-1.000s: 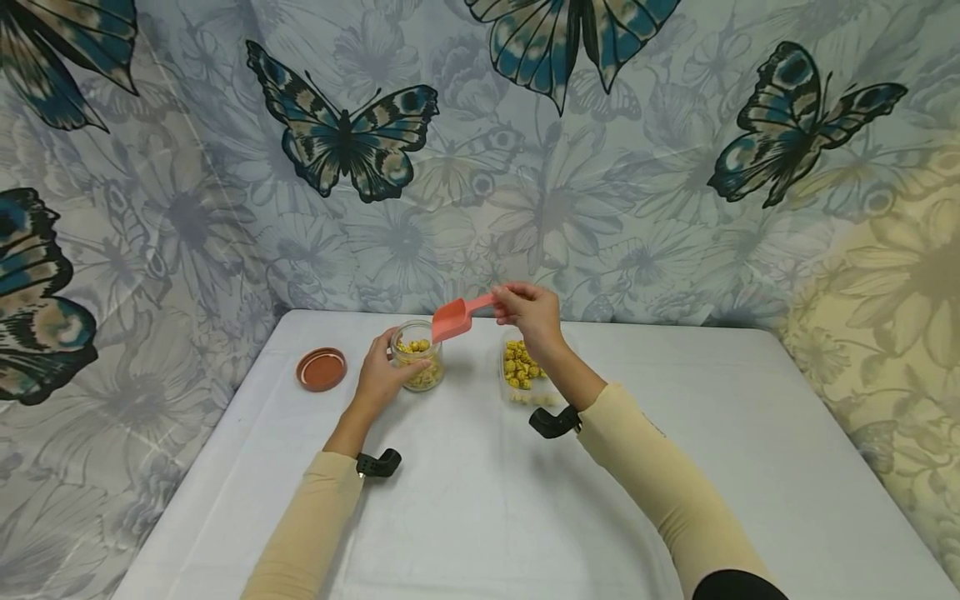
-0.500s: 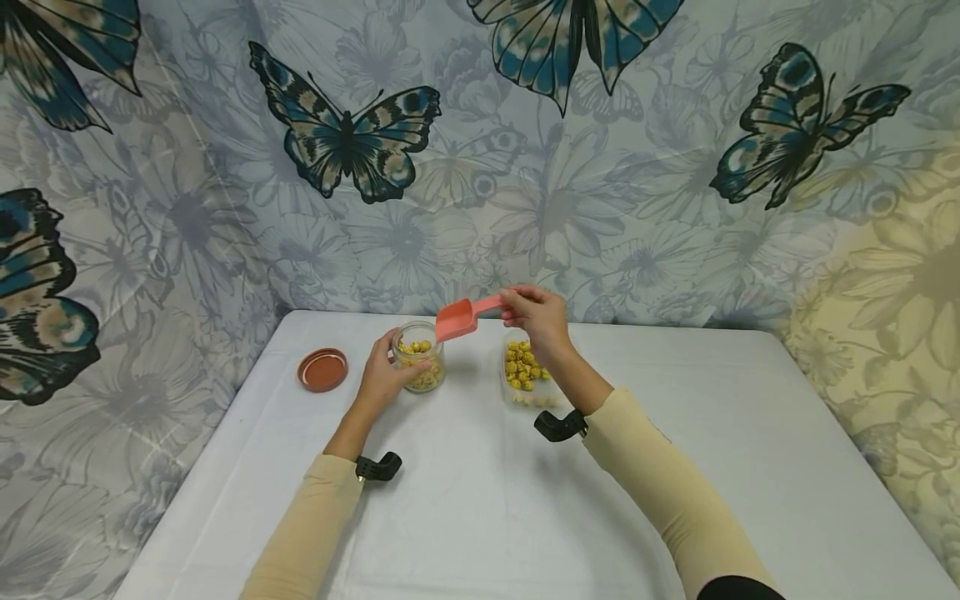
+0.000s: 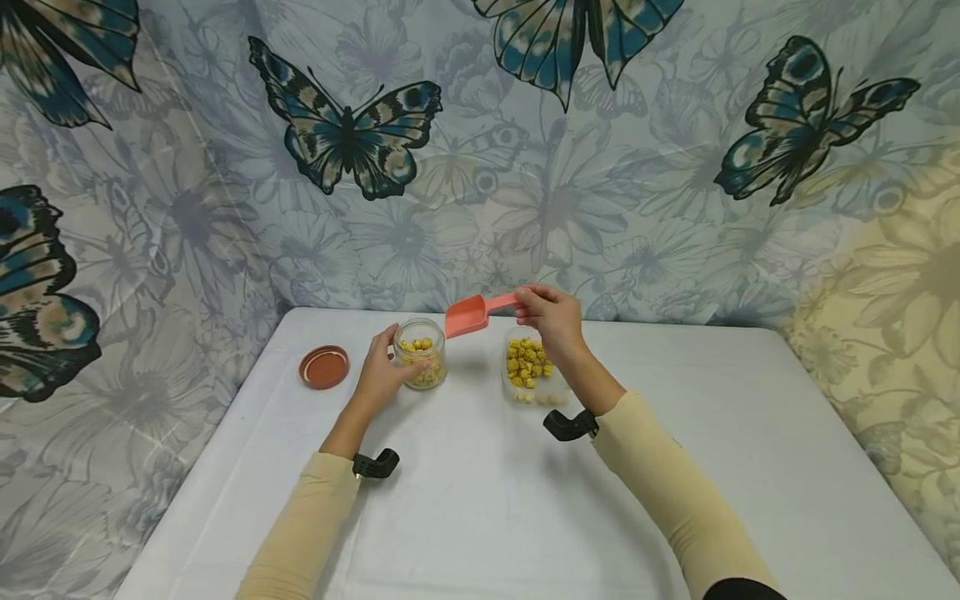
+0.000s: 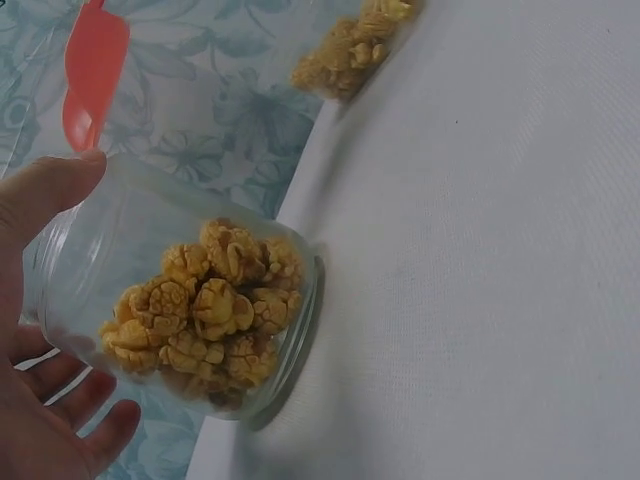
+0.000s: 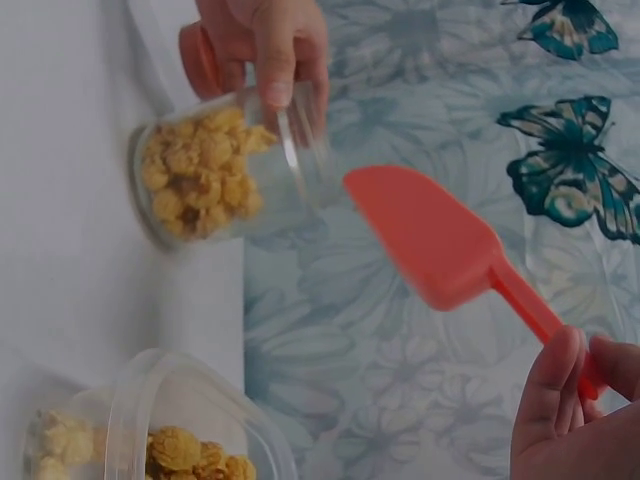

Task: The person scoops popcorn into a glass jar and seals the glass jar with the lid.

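Note:
A glass jar (image 3: 422, 354), partly filled with yellow caramel popcorn (image 4: 205, 315), stands upright on the table. My left hand (image 3: 380, 371) holds it from the left side, thumb in front and fingers curving behind. Between the thumb and fingers of my right hand (image 3: 553, 321) is the handle of a red scoop (image 3: 467, 316), raised just right of the jar's rim. No popcorn shows in the scoop, though its inside is only partly visible. Below my right hand sits a clear plastic container (image 3: 551, 392) of popcorn, its right part hidden behind the arm.
A brown-red jar lid (image 3: 324, 367) lies on the table left of the jar. White cloth covers the table (image 3: 465, 500). A butterfly-patterned curtain (image 3: 555, 208) hangs close behind the table's far edge.
My right hand has drawn the scoop to the right, from over the jar's rim to beside it. My left hand keeps its hold on the jar.

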Tool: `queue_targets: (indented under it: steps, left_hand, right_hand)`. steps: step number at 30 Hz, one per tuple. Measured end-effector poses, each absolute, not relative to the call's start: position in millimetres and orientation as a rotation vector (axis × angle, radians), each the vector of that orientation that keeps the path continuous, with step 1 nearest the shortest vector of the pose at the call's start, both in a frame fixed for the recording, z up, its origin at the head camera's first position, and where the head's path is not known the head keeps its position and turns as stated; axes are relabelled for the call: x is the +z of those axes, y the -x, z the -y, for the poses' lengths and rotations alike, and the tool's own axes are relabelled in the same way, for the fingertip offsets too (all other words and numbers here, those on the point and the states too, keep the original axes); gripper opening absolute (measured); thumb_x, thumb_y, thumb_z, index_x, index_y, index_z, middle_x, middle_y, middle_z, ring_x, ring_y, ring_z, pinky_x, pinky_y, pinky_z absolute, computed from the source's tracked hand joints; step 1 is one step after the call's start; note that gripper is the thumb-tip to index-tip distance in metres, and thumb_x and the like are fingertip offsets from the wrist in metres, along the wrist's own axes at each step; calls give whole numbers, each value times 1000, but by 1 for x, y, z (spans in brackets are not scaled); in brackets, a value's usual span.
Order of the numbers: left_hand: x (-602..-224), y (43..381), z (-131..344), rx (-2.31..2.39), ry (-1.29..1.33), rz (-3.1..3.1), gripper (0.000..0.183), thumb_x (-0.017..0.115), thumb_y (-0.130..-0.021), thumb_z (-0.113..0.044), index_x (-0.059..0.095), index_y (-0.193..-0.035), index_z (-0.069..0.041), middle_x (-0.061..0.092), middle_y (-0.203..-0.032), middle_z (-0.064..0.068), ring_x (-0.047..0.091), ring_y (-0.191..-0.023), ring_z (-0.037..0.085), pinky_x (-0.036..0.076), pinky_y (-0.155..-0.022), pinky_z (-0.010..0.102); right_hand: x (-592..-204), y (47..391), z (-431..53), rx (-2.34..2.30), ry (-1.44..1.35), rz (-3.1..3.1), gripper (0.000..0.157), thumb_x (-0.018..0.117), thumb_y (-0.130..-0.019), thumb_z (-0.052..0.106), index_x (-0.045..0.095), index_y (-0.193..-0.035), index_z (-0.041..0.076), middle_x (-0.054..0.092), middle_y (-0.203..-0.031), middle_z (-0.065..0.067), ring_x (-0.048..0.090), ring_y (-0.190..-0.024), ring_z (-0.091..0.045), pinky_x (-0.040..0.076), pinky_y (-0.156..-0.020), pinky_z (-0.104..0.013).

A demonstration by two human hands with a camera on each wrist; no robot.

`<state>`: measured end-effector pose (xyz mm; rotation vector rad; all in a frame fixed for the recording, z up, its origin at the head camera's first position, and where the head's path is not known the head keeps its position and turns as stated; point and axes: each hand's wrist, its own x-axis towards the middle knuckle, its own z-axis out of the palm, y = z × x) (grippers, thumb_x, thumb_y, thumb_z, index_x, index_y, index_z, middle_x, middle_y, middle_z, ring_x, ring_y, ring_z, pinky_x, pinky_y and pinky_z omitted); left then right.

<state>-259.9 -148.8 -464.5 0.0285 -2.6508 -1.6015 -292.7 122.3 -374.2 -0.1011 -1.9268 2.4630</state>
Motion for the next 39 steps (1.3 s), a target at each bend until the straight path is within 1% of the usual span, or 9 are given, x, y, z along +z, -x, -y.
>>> queue_targets:
  steps: [5,14,19,21,24,27,31,35,39]
  left_hand:
    - [-461,260,147,-1562,-21,2652,96,80,-80,-33,24,-153,-5,32,-153,17,32,-142,31,31,-118,48]
    - [-456,262,144,-1537,27,2596,94,81,-78,-35,29,-152,-13,28,-157,13,26,-147,33,25,-119,56]
    - [-453,263,140,-1551,67,2554,93,81,-77,-34,30,-152,-11,27,-157,13,26,-147,34,24,-119,58]
    - [-452,263,138,-1550,75,2548,93,81,-77,-33,31,-152,-11,27,-157,13,26,-147,34,24,-119,58]
    - [-449,263,136,-1529,96,2537,91,81,-78,-31,31,-151,-10,28,-156,14,27,-146,34,24,-118,59]
    - [-447,263,133,-1511,117,2526,90,82,-78,-30,33,-151,-11,30,-155,14,28,-146,34,24,-118,58]
    - [-442,262,130,-1485,108,2527,89,81,-78,-31,34,-150,-13,28,-156,13,26,-146,34,24,-118,58]
    - [-440,261,128,-1447,124,2530,89,80,-78,-32,34,-151,-12,26,-157,14,25,-147,34,25,-118,59]
    - [-438,259,125,-1449,167,2518,89,81,-78,-32,35,-150,-10,28,-156,14,27,-146,34,26,-117,60]
  right_hand:
    - [-373,291,-128,2490,109,1883,29,67,-92,11,60,-114,-6,69,-70,2,65,-59,-10,57,-58,-19]
    - [-374,289,-136,2510,138,1836,34,67,-92,12,58,-118,-7,69,-68,2,64,-57,-9,56,-57,-18]
    - [-377,291,-145,2558,168,1783,43,67,-92,11,54,-125,-12,69,-67,2,64,-57,-9,56,-56,-18]
    - [-378,291,-148,2553,182,1781,43,67,-92,12,54,-126,-12,69,-67,2,64,-56,-8,56,-55,-18]
    - [-379,290,-151,2535,190,1788,37,67,-92,12,57,-121,-9,69,-67,2,64,-56,-7,56,-56,-17]
    - [-380,289,-155,2533,193,1772,24,68,-92,12,62,-110,-2,70,-67,2,65,-56,-7,56,-57,-17]
    - [-380,288,-160,2569,188,1716,12,68,-91,11,64,-100,4,70,-66,1,65,-56,-7,56,-57,-17]
    - [-379,287,-164,2581,185,1675,9,69,-90,11,66,-97,5,70,-66,0,65,-56,-8,56,-56,-18]
    - [-379,285,-169,2579,201,1665,11,69,-90,11,66,-99,5,70,-67,0,65,-56,-8,56,-56,-18]
